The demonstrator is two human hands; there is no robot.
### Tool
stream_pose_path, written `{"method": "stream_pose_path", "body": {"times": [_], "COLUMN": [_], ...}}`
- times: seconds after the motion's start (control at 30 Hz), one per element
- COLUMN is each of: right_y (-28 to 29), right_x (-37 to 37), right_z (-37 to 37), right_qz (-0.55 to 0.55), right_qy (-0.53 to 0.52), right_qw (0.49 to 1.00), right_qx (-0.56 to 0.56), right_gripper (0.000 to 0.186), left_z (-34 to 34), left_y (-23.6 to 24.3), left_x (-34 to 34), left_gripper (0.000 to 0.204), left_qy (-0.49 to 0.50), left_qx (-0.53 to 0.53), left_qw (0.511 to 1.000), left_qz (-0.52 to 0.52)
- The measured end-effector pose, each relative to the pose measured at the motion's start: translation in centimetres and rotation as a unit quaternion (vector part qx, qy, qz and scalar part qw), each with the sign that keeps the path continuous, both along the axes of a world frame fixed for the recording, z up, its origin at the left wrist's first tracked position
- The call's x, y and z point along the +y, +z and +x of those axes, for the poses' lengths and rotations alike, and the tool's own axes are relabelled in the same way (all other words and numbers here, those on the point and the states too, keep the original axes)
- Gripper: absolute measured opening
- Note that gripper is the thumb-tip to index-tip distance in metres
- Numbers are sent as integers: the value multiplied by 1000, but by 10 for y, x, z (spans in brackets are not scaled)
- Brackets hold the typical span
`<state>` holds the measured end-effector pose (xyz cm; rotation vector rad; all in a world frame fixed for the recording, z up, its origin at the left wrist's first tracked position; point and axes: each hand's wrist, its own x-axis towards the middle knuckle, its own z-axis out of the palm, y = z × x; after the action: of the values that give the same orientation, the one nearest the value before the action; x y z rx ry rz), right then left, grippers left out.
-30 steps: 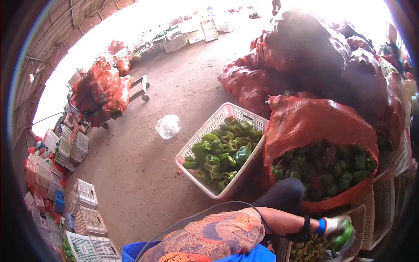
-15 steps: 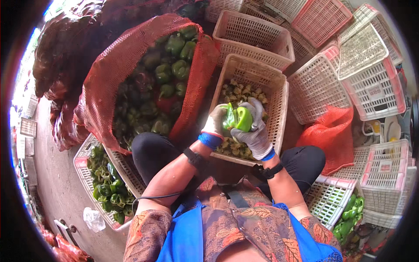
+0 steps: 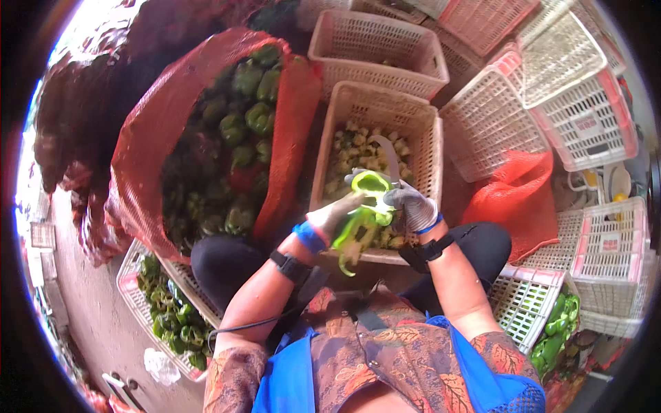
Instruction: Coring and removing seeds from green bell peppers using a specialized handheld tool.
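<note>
A green bell pepper [image 3: 372,183], cut open and showing its pale inside, is between my hands above a crate. My left hand [image 3: 339,212], in a pale glove, is closed on it, with opened green flesh [image 3: 352,236] hanging below the fingers. Closed beside it, my gloved right hand [image 3: 414,206] grips a knife whose curved blade [image 3: 390,155] points away from me. The knife's handle is hidden in the fingers. Beneath, the off-white crate [image 3: 436,158] holds many pale pepper cores [image 3: 344,148].
Left of the crate, a red mesh sack [image 3: 141,148] gapes open over whole green peppers [image 3: 260,118]. Cut peppers fill a crate [image 3: 131,286] at my left and another pile [image 3: 554,337] at my right. Stacked crates [image 3: 582,120] and a red mesh bag [image 3: 516,199] stand rightward.
The pepper has gone from held together between both hands to spread open, its pieces hanging lower. The knife blade now shows above my right hand. The view has shifted slightly.
</note>
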<state>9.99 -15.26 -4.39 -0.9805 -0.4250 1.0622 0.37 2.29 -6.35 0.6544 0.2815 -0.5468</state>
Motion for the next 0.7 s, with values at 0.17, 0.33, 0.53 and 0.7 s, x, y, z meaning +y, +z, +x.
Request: {"method": "stream_pose_path", "body": {"times": [0.17, 0.33, 0.53, 0.7], "right_y": [16, 4, -19, -31], "right_x": [23, 26, 38, 16], "right_z": [-2, -16, -21, -21], "right_qz": [-138, -441, -556, -380], "right_qy": [-137, -167, -171, -232], "right_qw": [955, 731, 644, 680], "right_qx": [-223, -494, -497, -583], "right_gripper": [62, 38, 28, 24], "left_z": [3, 8, 2, 3], "left_y": [-35, -35, -38, -48], "left_x": [-4, -7, -26, -19], "left_gripper": [28, 24, 24, 28], "left_qy": [167, 234, 258, 235], "left_qx": [31, -38, -39, 7], "left_qw": [981, 931, 920, 939], "left_qz": [98, 278, 294, 251]}}
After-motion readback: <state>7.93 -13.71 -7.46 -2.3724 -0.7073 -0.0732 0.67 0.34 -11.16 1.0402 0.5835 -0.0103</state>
